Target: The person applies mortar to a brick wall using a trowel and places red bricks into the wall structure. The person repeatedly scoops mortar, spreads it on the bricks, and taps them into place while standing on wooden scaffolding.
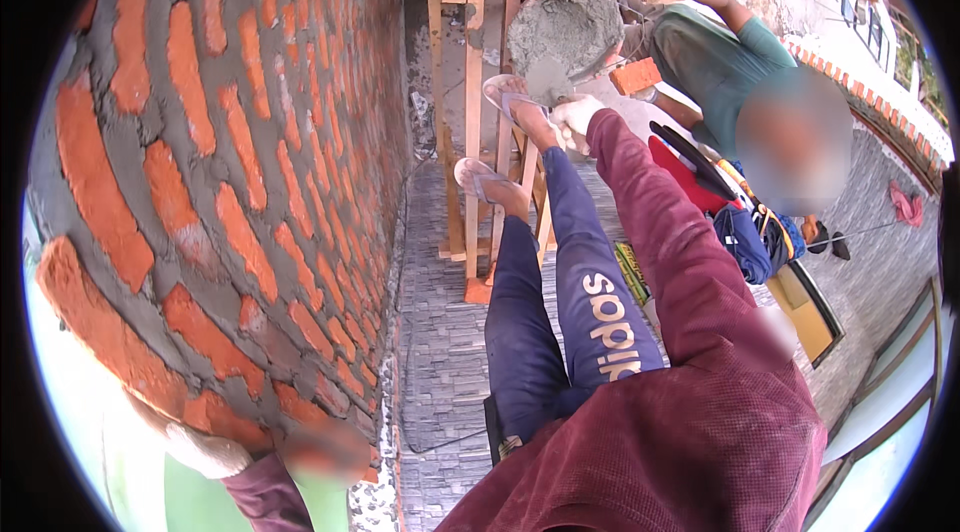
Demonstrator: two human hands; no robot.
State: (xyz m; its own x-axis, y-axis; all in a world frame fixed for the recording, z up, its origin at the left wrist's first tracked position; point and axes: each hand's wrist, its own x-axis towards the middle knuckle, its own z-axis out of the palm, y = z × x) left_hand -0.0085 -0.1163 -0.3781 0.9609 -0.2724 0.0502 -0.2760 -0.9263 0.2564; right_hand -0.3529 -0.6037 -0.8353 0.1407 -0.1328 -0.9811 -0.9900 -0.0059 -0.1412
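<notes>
at near left, my left hand (207, 450) was at the brick wall (242, 147), its grip impossible to tell. farther right, my right hand (576, 120) was clenched around a trowel (547, 82), its blade by the mortar (566, 24) at far center, left of a loose brick (635, 77).

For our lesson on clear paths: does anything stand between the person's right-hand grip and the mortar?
Only the trowel held in the right-hand grip, its blade at the mortar; nothing else visible blocks it.
</notes>
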